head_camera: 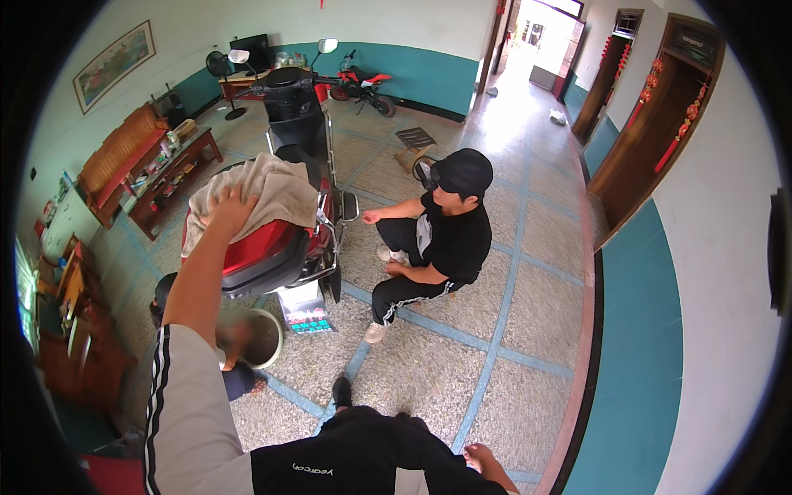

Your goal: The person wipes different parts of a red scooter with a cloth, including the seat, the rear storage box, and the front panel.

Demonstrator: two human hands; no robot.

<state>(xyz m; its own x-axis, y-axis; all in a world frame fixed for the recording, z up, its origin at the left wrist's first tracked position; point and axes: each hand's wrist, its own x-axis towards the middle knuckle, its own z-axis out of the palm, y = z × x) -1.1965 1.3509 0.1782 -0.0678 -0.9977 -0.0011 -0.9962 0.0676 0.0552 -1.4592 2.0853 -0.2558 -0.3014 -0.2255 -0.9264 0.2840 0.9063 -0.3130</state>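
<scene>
My left hand [232,210] lies flat on a beige towel [281,185], its fingers spread. The towel is draped, in folds, over the seat and rear of a red and black motor scooter [263,247]. The scooter points away from me, with its handlebars and two mirrors at the far end. Low by my side is my right hand [479,459], near the bottom edge. Its fingers look curled, and I cannot make out whether anything is in them. A bucket [278,346] of dark water stands on the floor below the scooter's tail.
A person in a black cap [461,247] sits low right of the scooter. Another person, partly hidden behind my left arm, has a blurred hand [238,337] at the bucket. A low wooden table [179,173] and bench [124,161] stand left; a small red motorbike [365,80] is at the back.
</scene>
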